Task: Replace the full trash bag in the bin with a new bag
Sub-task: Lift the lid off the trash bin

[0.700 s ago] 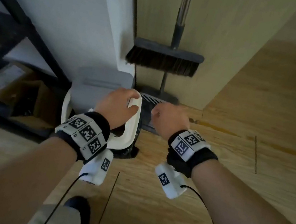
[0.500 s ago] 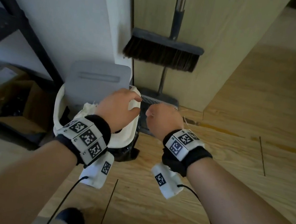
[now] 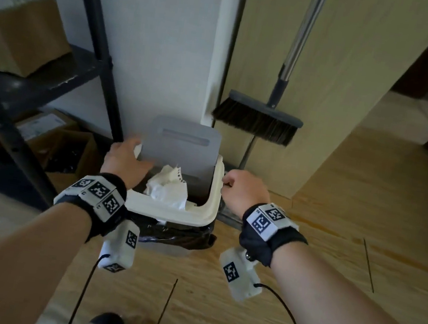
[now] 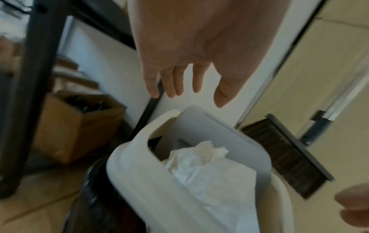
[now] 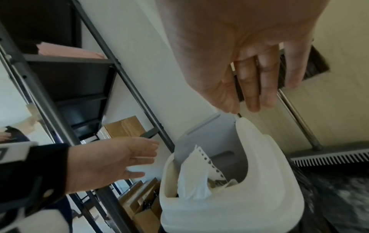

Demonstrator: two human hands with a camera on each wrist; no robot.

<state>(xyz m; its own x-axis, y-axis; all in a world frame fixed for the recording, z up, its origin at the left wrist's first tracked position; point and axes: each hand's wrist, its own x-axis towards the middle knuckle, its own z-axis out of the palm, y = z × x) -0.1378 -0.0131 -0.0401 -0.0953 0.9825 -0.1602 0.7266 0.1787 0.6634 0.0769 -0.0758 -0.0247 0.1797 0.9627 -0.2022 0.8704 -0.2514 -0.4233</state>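
Note:
A small bin with a white rim ring [image 3: 171, 212] stands on the floor against the wall, its grey lid [image 3: 184, 146] raised. Crumpled white paper [image 3: 166, 189] fills the top. A black bag [image 3: 176, 233] bunches out under the ring. My left hand [image 3: 126, 156] hovers over the ring's back left corner, fingers spread and holding nothing; the left wrist view shows the hand [image 4: 185, 94] above the lid [image 4: 209, 126]. My right hand [image 3: 242, 188] is at the ring's right edge. In the right wrist view the right hand [image 5: 259, 102] has straight fingers, thumb tip close to the ring [image 5: 259, 141].
A broom [image 3: 255, 121] leans on the beige panel right behind the bin, its dustpan [image 5: 329, 157] on the floor beside it. A black shelf rack [image 3: 97, 39] with cardboard boxes [image 3: 18, 30] stands to the left. Wood floor [image 3: 353, 212] spreads right and toward me.
My left hand let go of the ring's right side and moved across to its back left. My right hand came up to the ring's right edge. The head view tilted up.

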